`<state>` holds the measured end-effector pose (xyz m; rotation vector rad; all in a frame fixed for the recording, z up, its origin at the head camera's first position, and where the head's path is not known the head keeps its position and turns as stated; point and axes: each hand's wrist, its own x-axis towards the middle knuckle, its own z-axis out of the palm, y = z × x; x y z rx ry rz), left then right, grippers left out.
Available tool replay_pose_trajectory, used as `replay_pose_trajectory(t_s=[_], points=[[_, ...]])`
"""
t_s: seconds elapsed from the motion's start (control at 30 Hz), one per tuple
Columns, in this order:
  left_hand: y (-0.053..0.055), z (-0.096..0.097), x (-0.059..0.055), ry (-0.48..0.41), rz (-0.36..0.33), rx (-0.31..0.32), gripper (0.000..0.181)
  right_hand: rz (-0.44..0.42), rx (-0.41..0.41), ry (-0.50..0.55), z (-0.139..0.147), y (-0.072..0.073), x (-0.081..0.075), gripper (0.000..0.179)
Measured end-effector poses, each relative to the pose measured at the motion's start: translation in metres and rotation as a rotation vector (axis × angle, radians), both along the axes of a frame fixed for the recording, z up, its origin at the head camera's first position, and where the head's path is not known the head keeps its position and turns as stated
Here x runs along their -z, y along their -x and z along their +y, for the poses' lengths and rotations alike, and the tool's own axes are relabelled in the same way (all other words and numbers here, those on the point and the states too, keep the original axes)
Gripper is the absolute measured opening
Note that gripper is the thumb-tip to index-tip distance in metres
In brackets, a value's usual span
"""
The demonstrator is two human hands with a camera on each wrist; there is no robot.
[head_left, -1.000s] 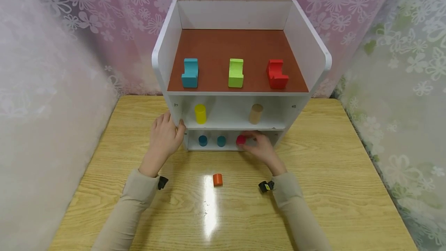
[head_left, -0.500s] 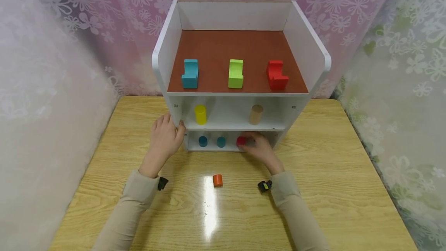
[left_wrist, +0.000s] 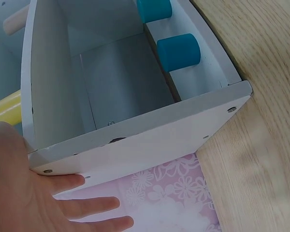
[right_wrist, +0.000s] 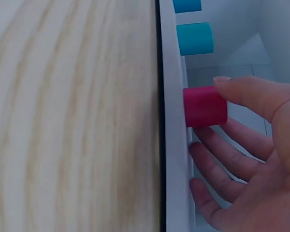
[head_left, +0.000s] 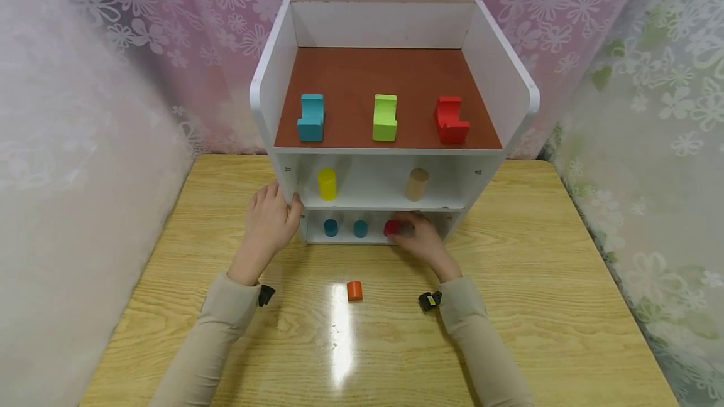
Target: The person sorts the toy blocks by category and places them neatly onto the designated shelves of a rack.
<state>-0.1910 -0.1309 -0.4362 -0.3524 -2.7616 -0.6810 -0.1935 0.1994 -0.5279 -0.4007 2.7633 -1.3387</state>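
On the lowest shelf, a pinkish-red cylindrical block [right_wrist: 205, 106] stands near the front edge. My right hand [head_left: 421, 240] pinches it, thumb on one side and fingertips on the other, the remaining fingers loosely bent. To its left are a teal cylinder [head_left: 360, 228] and a darker blue cylinder [head_left: 330, 227]. My left hand [head_left: 270, 218] rests against the left side of the white toy shelf [left_wrist: 135, 133]; its thumb lies at the front edge and its straight, spread fingers lie along the outer side.
An orange cylinder [head_left: 354, 291] is on the wooden table [head_left: 537, 306] in front of the shelf. Yellow [head_left: 327, 184] and tan cylinders [head_left: 417, 184] occupy the middle shelf. Blue [head_left: 311, 118], green [head_left: 384, 118] and red chair-shaped blocks [head_left: 450, 120] line the brown top.
Both hands stay nearly where they were, the right one keeping its pinch on the pinkish-red block. The head view shifts only slightly.
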Motion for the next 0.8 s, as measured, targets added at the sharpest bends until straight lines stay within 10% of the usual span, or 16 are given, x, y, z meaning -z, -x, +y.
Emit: replay_pose_trajectory(t_s=[0.8], points=[[0.004,0.002,0.002,-0.006,-0.007,-0.005,0.049,0.073,0.012,-0.131,-0.007,-0.028,-0.037,0.034]])
